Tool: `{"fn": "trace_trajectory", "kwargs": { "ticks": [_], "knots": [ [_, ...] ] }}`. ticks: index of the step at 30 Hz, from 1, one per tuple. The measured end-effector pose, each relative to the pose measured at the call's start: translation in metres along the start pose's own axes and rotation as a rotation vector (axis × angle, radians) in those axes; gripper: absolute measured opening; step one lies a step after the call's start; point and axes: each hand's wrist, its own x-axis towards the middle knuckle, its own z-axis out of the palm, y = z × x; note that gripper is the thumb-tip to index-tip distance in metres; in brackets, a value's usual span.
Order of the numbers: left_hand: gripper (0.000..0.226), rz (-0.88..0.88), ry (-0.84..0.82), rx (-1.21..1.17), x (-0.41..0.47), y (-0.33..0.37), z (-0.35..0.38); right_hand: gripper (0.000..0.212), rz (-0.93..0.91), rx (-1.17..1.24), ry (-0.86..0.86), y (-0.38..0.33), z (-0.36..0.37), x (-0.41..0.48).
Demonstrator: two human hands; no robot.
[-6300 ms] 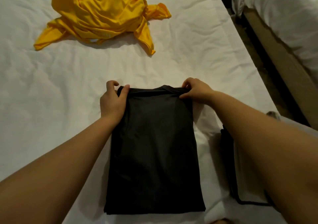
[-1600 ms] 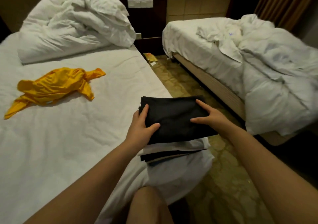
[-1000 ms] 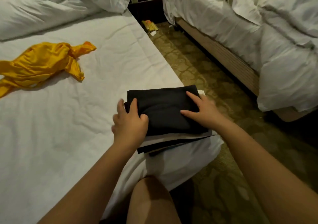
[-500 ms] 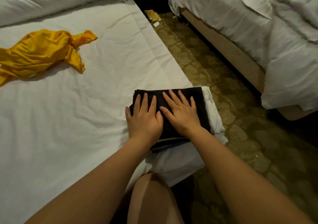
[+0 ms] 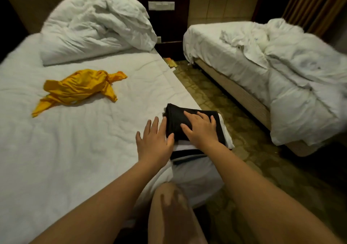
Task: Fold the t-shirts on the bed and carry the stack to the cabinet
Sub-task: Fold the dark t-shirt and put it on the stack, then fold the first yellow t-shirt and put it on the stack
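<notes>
The single head-worn view looked forward and down from the near bed [image 5: 75, 159] corner, close above the stack [image 5: 174, 120].

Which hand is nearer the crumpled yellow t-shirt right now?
Left. The left hand is open beside the folded black t-shirt, on the side facing the yellow t-shirt; the right hand rests flat on top of the black t-shirt, farther away.

Folded black t-shirt [image 5: 175, 120] under flat right hand [image 5: 201, 131], left hand [image 5: 154, 144] at its edge, yellow t-shirt [image 5: 78, 88] well apart.
</notes>
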Motion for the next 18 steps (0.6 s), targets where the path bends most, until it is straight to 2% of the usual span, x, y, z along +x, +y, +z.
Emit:
{"fn": "trace_trajectory", "kwargs": {
  "ticks": [9, 18],
  "knots": [
    [0.052, -0.052, 0.197, 0.106, -0.060, -0.073, -0.059, 0.043, -0.146, -0.021, 0.033, -0.098, 0.011, -0.049],
    [0.050, -0.250, 0.097, 0.167, -0.050, -0.184, -0.049, 0.044, -0.186, -0.064, -0.110, -0.170, 0.072, -0.008]
  ]
}}
